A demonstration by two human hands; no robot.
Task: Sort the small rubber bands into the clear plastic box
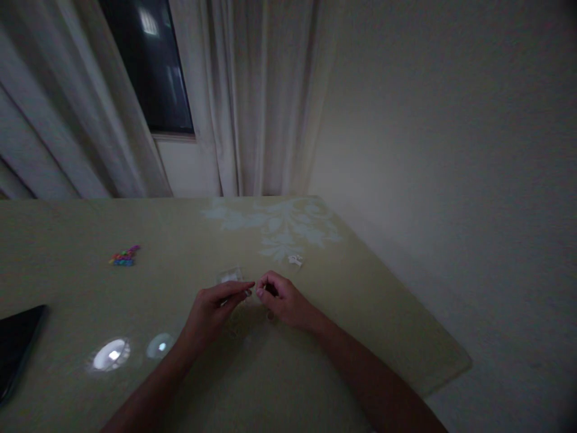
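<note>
Close together over the table, my two hands meet near the middle of the view. My left hand is closed in a pinch, with something tiny at its fingertips that I cannot make out. Just to its right, my right hand is also pinched, thumb against forefinger, and what it holds is too small to name. Behind the left fingers is a small clear plastic box, partly hidden. A small round ring-like thing shows below the right hand. Beyond that hand lie a few small white pieces.
A small pile of brightly coloured pieces lies on the glossy table at left. A dark flat tablet-like device sits at the left edge. Curtains hang behind, and a wall borders the right side.
</note>
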